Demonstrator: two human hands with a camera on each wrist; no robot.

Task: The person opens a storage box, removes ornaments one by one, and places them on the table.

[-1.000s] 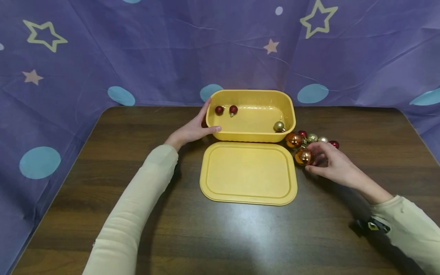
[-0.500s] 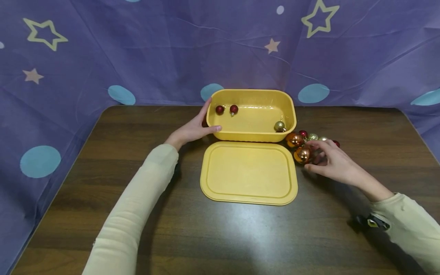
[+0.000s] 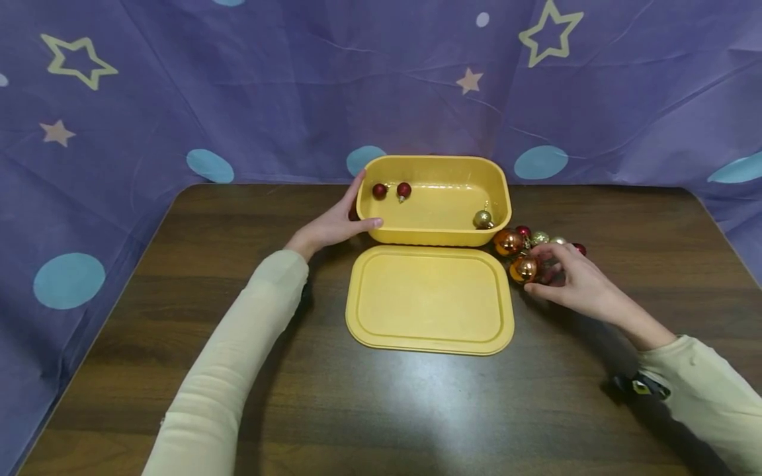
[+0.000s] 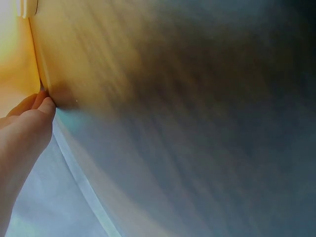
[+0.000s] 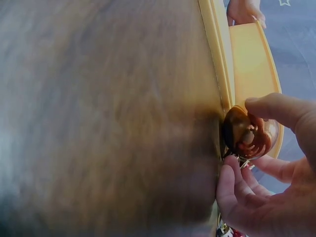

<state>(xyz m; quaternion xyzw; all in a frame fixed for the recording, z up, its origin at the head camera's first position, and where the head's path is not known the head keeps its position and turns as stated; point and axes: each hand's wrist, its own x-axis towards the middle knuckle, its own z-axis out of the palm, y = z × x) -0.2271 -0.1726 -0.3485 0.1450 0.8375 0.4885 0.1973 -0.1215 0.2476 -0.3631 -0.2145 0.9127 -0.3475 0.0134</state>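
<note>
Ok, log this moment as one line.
left hand: holds yellow box; right hand: holds nearer copper bauble; inside box: two red baubles, one gold bauble; lid: off, on table

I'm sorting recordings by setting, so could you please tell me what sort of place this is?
Probably an indoor tabletop filming spot: a purple star-printed cloth hangs behind a wood-grain table, on which a yellow container stands.

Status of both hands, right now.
Left hand: holding the yellow container by its left end.
Right hand: thumb and fingers curled around a shiny copper bauble.

No legible lettering or numbers.
</note>
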